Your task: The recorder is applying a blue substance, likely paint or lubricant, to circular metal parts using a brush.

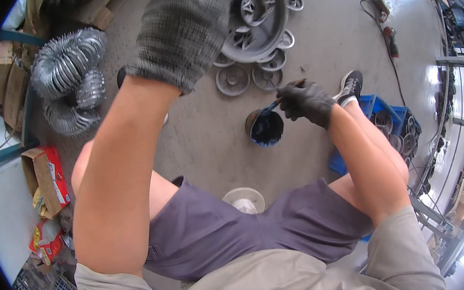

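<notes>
While the gloved right hand (pixel 307 103) grips a paintbrush (pixel 271 106) at the mouth of a can of dark blue paint (pixel 257 125) standing on the floor (pixel 202 140), the gloved left hand (pixel 183 32) is beside a large grey wheel (pixel 255 54); its fingers are cut off, so I cannot tell its grip.

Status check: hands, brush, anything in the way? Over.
Right black-gloved hand: gripping blue-smeared paintbrush over round can of blue paint. Left grey-gloved hand: hiding part of large round grey part; contact unclear.
</notes>
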`<state>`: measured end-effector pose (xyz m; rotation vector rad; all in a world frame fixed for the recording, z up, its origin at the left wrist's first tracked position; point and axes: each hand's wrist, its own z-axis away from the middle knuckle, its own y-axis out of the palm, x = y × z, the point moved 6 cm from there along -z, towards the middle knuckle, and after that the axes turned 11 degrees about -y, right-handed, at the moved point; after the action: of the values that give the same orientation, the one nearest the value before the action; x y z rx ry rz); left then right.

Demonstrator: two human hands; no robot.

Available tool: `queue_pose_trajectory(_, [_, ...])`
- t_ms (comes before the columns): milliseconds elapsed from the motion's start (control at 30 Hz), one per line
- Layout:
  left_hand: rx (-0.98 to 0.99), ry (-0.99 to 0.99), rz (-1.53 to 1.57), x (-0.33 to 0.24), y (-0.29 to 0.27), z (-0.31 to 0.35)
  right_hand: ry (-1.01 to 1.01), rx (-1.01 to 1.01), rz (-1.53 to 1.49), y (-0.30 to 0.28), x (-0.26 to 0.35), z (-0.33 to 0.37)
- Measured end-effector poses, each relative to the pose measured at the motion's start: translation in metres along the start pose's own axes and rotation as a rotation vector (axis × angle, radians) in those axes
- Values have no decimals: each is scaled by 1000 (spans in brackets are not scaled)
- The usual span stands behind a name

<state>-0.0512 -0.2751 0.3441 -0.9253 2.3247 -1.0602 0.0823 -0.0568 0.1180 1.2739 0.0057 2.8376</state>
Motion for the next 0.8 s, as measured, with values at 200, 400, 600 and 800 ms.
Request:
queue_pose_trajectory(200, [354, -764, 501, 20, 27, 13, -394, -9, -172, -22, 122, 79])
queue_pose_trajectory(400, [501, -944, 841, -14, 46, 22, -660, -123, -157, -5, 173, 123])
queue_pose_trajectory(600, [573, -1007, 996, -34, 48, 18, -670, -149, -136, 0, 170, 125])
queue_pose_trajectory(800, [622, -1010, 1065, -36, 51, 23, -697, -146, -121, 1, 165, 118])
